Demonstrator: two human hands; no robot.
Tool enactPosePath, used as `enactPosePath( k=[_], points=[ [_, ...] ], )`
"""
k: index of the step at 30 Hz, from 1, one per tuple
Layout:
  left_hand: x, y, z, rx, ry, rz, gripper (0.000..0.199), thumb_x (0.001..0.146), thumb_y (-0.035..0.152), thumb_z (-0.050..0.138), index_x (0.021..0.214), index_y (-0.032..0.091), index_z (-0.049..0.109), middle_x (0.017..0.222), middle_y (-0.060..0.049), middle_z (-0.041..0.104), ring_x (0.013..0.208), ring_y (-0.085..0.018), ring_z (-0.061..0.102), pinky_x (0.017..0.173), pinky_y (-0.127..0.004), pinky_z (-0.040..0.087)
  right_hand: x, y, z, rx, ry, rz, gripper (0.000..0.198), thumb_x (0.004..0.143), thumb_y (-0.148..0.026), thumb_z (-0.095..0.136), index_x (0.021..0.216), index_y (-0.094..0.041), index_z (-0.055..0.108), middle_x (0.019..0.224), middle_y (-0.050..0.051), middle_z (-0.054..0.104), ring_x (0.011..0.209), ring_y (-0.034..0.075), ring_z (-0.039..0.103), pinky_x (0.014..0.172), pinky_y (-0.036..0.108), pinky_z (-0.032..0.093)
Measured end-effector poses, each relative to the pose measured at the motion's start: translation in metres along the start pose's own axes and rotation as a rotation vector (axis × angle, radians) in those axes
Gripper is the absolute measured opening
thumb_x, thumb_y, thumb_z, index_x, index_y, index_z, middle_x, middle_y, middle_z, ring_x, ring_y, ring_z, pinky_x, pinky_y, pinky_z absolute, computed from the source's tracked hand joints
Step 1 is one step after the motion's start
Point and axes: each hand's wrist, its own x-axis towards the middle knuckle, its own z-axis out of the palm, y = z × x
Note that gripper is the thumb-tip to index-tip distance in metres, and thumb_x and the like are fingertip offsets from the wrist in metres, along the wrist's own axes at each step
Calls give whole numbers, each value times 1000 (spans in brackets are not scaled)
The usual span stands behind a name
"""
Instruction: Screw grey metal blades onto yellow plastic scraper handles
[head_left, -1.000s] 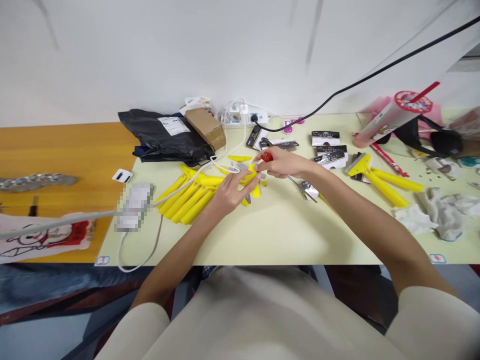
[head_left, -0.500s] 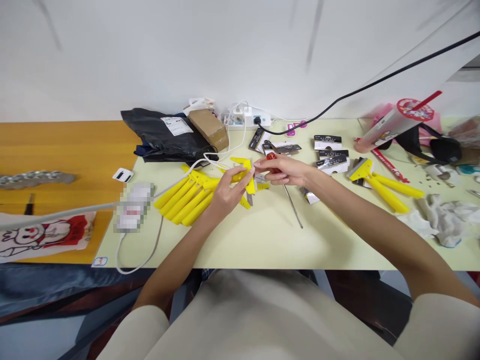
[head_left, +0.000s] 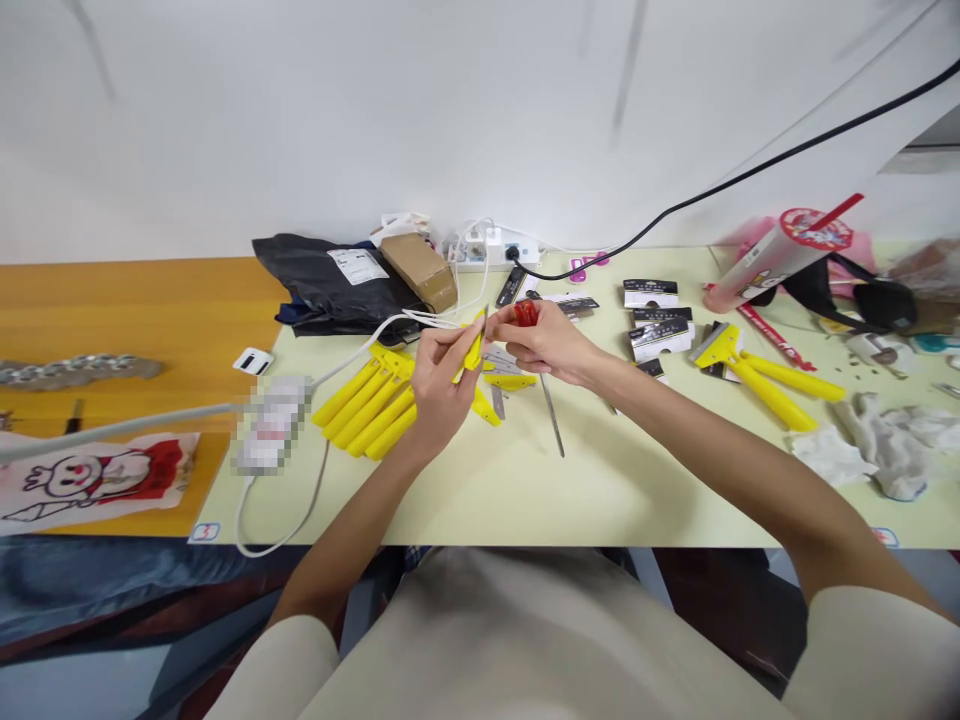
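Observation:
My left hand [head_left: 442,378] is closed around a yellow scraper head [head_left: 474,350], its edge turned toward the right. Close beside it, my right hand [head_left: 544,342] grips a screwdriver by its red handle [head_left: 526,314], and the metal shaft [head_left: 553,415] slants down toward me. The right fingertips are at the scraper's edge; whether they pinch a small part there is hidden. Yellow scraper handles [head_left: 367,405] lie in a row left of my hands. Under the hands are loose metal blades [head_left: 508,362] and a yellow piece [head_left: 510,382].
Two assembled yellow scrapers [head_left: 765,375] lie at right, near black-and-white cards [head_left: 660,335] and a drink cup [head_left: 780,260]. Behind are a black plastic bag [head_left: 330,290], a cardboard box [head_left: 420,270] and a power strip [head_left: 487,248]. A white cable [head_left: 360,355] crosses the left side.
Both hands have shifted slightly left, and the scraper head has turned more edge-on. The screwdriver shaft now hangs steeper. The whole view has shifted a little.

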Motion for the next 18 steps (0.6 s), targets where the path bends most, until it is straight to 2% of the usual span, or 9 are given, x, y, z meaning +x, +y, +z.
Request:
enactPosePath(
  k=[2,5,7,9,11,14,18],
  points=[
    [3,9,0,-33,10,-126,29,110,41,75,132,24,86,108,-8,73,101,-20,74,92,-34,65,-4,-2,3,-121,78,-91,18,83,-30,87,90,-18,76,60,-6,57,46,7,30,41,25,24],
    [8,24,3,-247,50,-399,36,109,53,75,121,22,86,111,-9,77,103,-22,77,93,-36,66,-14,-8,7,-396,200,-365,13,88,-29,84,89,-17,78,76,0,72,60,10,46,56,27,38],
    [13,34,6,-425,97,-588,40,106,58,78,118,20,85,109,-8,80,99,-21,79,91,-34,66,-21,-13,8,-590,244,-509,9,93,-27,78,91,-19,78,84,1,76,68,12,52,67,30,43],
    [18,41,9,-566,136,-708,42,103,60,80,113,20,84,104,-7,82,96,-20,79,89,-31,66,-28,-17,9,-760,248,-587,7,96,-25,73,95,-20,78,89,2,77,71,14,55,73,31,44],
    [22,45,11,-663,136,-764,42,102,61,81,108,20,82,102,-6,82,98,-19,80,89,-30,66,-32,-19,9,-872,242,-664,9,98,-22,71,100,-20,79,96,5,78,75,16,59,77,32,46],
    [23,50,10,-729,67,-816,39,102,59,82,108,21,80,102,-6,82,98,-20,81,85,-28,66,-36,-20,7,-943,235,-758,13,98,-18,69,105,-18,80,101,8,77,80,19,63,80,33,47],
    [19,52,8,-767,18,-853,35,104,56,80,110,22,78,104,-6,82,93,-18,80,78,-26,65,-40,-19,3,-1055,179,-750,12,98,-17,68,103,-17,79,98,8,74,79,19,61,78,33,44]
  ],
)
